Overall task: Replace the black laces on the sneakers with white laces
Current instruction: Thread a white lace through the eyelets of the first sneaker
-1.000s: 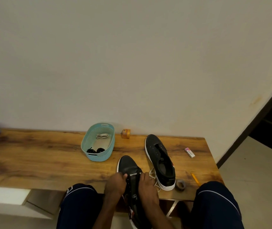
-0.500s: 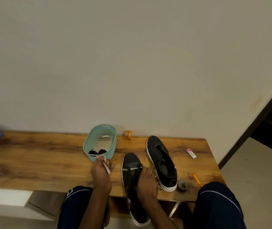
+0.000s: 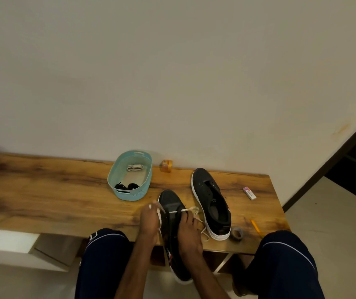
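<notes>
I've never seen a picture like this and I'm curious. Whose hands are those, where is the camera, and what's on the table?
No machine here: a person wears a camera on the head, so you look down at their hands. The left hand pinches a white lace threaded across the near sneaker, which the right hand holds. On the wooden table lie a second sneaker without laces, a teal basket holding black laces and a spare white lace, an eraser, a pencil and a grey tape roll.
</notes>
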A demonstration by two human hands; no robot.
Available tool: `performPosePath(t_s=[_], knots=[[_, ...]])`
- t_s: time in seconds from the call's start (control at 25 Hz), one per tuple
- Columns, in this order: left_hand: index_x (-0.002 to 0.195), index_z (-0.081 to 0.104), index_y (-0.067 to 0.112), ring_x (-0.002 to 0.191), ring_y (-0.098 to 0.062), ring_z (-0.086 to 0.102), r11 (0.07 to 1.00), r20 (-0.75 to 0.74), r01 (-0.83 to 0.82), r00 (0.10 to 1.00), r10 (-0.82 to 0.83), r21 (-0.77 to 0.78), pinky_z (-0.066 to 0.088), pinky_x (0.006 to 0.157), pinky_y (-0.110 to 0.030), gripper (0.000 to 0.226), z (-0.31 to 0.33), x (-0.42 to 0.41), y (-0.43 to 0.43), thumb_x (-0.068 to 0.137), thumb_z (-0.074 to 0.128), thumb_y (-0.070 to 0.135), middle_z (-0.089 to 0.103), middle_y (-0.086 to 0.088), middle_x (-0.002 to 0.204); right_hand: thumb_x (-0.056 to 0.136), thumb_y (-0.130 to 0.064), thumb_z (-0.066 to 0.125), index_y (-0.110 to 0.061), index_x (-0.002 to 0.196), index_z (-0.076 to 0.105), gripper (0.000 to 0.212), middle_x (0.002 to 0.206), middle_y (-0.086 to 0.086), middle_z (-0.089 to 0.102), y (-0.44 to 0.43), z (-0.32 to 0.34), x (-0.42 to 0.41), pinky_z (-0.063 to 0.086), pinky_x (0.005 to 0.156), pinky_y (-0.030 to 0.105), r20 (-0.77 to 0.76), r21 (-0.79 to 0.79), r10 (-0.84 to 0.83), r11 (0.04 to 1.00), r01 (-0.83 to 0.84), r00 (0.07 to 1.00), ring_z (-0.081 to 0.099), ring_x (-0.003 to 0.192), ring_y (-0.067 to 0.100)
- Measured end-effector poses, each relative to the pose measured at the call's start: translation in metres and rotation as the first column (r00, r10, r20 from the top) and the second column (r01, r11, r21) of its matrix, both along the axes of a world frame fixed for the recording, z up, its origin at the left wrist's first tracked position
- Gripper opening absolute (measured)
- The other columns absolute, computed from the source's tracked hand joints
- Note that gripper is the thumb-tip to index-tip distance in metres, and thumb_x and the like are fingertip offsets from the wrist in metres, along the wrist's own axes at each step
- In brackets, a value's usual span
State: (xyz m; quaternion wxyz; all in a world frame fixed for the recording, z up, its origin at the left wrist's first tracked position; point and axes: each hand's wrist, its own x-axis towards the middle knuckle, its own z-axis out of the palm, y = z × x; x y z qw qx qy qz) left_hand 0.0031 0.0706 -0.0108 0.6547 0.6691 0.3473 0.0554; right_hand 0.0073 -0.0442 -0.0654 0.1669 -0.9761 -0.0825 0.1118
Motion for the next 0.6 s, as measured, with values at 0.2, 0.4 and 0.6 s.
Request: performPosePath(t_s=[0.2, 0.4, 0.6], knots=[[0.105, 0.065, 0.014, 0.091, -0.014, 0.064, 0.894, 0.387, -0.159, 0.859, 0.335, -0.419, 0.052, 0.082, -0.034, 0.033, 0.045, -0.012, 0.031, 0.107, 0.035, 0.029, 0.071, -0.001, 0.099, 0.096, -0.013, 0.059, -0.013, 0.152, 0.023, 0.066, 0.157, 0.01, 0.025, 0.007, 0.004, 0.0, 0.046, 0.105, 0.036, 0.01, 0.001, -0.066, 0.998, 0.066, 0.998, 0.038, 0.137, 0.028], [0.09, 0.058, 0.018, 0.066, -0.006, 0.06, 0.765, 0.487, -0.094, 0.721, 0.493, -0.637, 0.061, 0.076, -0.03, 0.024, 0.057, -0.026, 0.058, 0.105, 0.041, 0.028, 0.062, 0.006, 0.073, 0.095, -0.015, 0.06, -0.011, 0.151, 0.022, 0.068, 0.156, 0.011, 0.025, 0.013, 0.01, 0.001, 0.046, 0.105, 0.035, -0.027, 0.047, -0.097, 0.994, 0.098, 0.995, 0.035, 0.138, 0.028], [0.087, 0.058, 0.015, 0.063, -0.013, 0.058, 0.963, 0.377, -0.171, 0.894, 0.24, -0.209, 0.049, 0.06, -0.03, 0.032, 0.052, -0.016, 0.036, 0.106, 0.039, 0.032, 0.067, 0.002, 0.072, 0.086, -0.023, 0.069, -0.011, 0.147, 0.026, 0.076, 0.156, 0.013, 0.02, -0.006, 0.02, 0.014, 0.032, 0.116, 0.045, -0.253, 0.21, -0.053, 0.972, 0.108, 0.966, 0.022, 0.144, 0.036]])
